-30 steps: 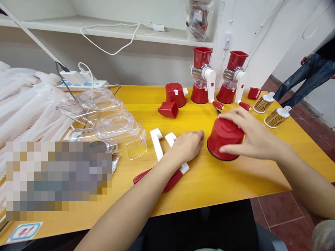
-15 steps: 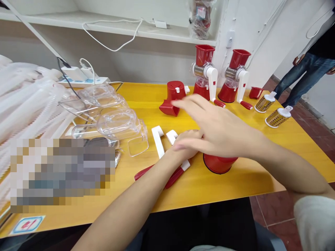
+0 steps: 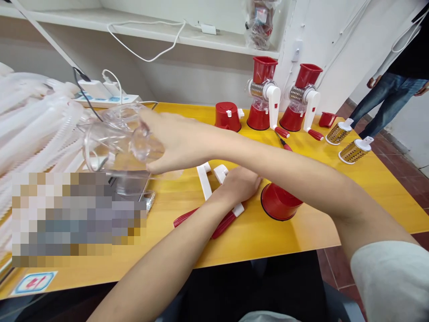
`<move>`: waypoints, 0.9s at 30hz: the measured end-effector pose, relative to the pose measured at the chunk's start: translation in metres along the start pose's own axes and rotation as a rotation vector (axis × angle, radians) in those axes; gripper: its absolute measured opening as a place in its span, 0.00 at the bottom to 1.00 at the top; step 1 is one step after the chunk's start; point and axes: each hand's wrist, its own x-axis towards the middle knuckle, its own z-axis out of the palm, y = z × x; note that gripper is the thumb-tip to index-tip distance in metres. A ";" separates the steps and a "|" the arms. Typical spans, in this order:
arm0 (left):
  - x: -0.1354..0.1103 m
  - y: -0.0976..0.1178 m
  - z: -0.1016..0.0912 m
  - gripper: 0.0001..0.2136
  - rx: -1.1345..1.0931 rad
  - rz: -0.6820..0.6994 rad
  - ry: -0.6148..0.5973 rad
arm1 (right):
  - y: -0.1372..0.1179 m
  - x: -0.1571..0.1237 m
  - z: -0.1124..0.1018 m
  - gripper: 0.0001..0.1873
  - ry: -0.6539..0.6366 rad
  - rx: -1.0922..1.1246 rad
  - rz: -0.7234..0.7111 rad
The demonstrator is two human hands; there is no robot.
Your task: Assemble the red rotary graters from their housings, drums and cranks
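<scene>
My right hand (image 3: 174,141) reaches across to the left and grips a clear plastic housing (image 3: 117,138), lifted a little off the yellow table (image 3: 301,237). My left hand (image 3: 239,185) rests loosely curled on the table, lying over a white crank handle with a red grip (image 3: 221,214); a second such handle (image 3: 201,181) lies beside it. A red cup-shaped base (image 3: 279,203) stands just right of my left hand, under my right forearm.
Two assembled red rotary graters (image 3: 264,94) (image 3: 303,98) stand at the back with a red base (image 3: 228,116) and a small red part (image 3: 326,120). Two metal drums (image 3: 338,132) (image 3: 355,151) lie right. White plastic parts (image 3: 33,125) pile left. A person's legs (image 3: 389,96) show at far right.
My right hand left the red base, swept left over my left hand and took hold of the clear housing, which now sits raised. My left hand stayed on the crank handle.
</scene>
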 end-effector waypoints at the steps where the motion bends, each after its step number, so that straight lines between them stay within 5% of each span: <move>1: 0.002 0.000 0.000 0.11 -0.003 -0.014 0.012 | 0.010 -0.007 -0.004 0.38 0.081 0.083 -0.011; 5: 0.013 -0.002 -0.003 0.10 -0.064 -0.065 0.166 | 0.043 -0.068 -0.036 0.65 0.359 0.632 -0.153; 8: 0.021 -0.005 -0.005 0.24 -0.365 0.091 0.447 | 0.054 -0.135 -0.052 0.49 0.570 0.934 -0.066; 11: 0.027 -0.003 -0.005 0.39 -0.642 0.367 0.609 | 0.059 -0.190 -0.046 0.46 0.667 0.981 0.051; 16: 0.022 0.023 -0.005 0.43 -0.775 0.406 0.623 | 0.075 -0.241 -0.034 0.55 0.605 0.820 0.160; 22: 0.009 0.044 -0.018 0.36 -0.848 0.272 0.499 | 0.086 -0.278 -0.065 0.74 0.635 0.176 0.110; 27: 0.005 0.040 -0.023 0.35 -0.741 0.248 0.275 | 0.058 -0.286 -0.085 0.64 0.648 0.131 0.039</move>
